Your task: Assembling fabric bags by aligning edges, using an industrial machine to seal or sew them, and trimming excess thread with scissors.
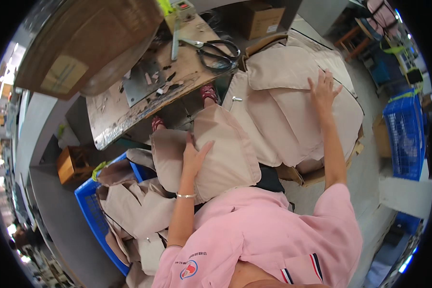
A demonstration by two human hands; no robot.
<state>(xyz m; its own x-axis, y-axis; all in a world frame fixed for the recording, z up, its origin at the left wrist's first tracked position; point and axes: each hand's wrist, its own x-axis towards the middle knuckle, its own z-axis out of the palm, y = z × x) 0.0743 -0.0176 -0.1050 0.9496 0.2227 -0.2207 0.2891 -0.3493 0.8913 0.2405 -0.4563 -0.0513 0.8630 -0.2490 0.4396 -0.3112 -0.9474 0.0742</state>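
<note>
My left hand [195, 156] lies on a beige sewn fabric panel [225, 156] across my lap, thumb and fingers apart. Another part of beige fabric [167, 161] spreads to the left of that hand. To the right, my right hand [325, 90] rests with spread fingers on a heap of similar beige pieces [293, 115]. This heap overfills a cardboard box [298, 178] on the floor. A small metal zipper pull [236, 99] shows near the heap's left edge. Neither hand visibly grips anything.
A blue crate [89, 201] with more beige pieces stands at my left. Ahead is a worn worktable [110, 117] bearing black-handled scissors [216, 53], a metal plate [141, 86] and scraps. A wooden stool [74, 163] and another blue crate [404, 134] are farther off.
</note>
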